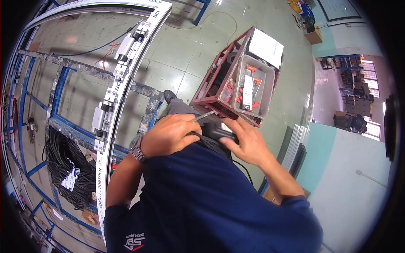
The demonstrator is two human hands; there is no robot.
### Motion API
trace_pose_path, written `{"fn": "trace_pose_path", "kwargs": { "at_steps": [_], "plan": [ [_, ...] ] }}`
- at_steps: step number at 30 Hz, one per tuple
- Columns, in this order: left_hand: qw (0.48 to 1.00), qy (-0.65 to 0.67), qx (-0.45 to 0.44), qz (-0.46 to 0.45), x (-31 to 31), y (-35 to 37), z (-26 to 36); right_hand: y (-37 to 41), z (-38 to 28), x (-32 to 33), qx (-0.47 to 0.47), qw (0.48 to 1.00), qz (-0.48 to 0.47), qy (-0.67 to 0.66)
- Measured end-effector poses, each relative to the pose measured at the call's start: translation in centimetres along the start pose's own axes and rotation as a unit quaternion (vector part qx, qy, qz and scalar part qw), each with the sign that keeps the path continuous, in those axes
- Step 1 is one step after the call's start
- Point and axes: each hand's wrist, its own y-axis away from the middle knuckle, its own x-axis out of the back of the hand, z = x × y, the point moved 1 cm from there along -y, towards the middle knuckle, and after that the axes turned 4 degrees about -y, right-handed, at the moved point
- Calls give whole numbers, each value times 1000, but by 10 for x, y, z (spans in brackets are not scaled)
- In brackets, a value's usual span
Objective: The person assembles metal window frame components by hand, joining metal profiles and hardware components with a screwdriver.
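Left hand [175, 131]: at the person's waist, fingers curled; a slim metal rod [205, 115] projects from between the fingers, its far end pointing towards the red cart. Dark metal wristwatch [138, 150] on the same wrist.

Right hand [247, 141]: just beside the left, the two apart; thumb and fingers closed on a dark object [217, 131] with a pale end, too blurred to identify, held in front of the waist.

Clothing: navy shirt [211, 194], white and red logo on the chest; grey trousers, one dark shoe [169, 96] on the floor.

Red cart [219, 103]: metal, open-sided, standing on the floor ahead of the hands. On it, a grey bin [265, 90] containing red-handled tools [250, 68] and a narrow white box; behind the bin, a flat white panel [266, 47].

Bench [145, 91]: blue steel frame with scuffed bars, at the person's left. Upon it, a white profile frame [102, 168] with printed lettering and hinges [122, 48] along one side.

Black coil [69, 168]: tangled cord-like strips with a white label, amid the blue framework.

Floor [175, 50]: green tiles.
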Motion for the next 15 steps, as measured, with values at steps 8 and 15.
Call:
{"fn": "trace_pose_path", "kwargs": {
  "at_steps": [8, 15],
  "plan": [
    [991, 92, -39, 86, -10, 7, -11, 2, -4, -9, 60, 986, -68, -137],
    [991, 97, 53, 75, -1, 6, -22, -15, -9, 1, 88, 975, -108, -176]
  ]
}}
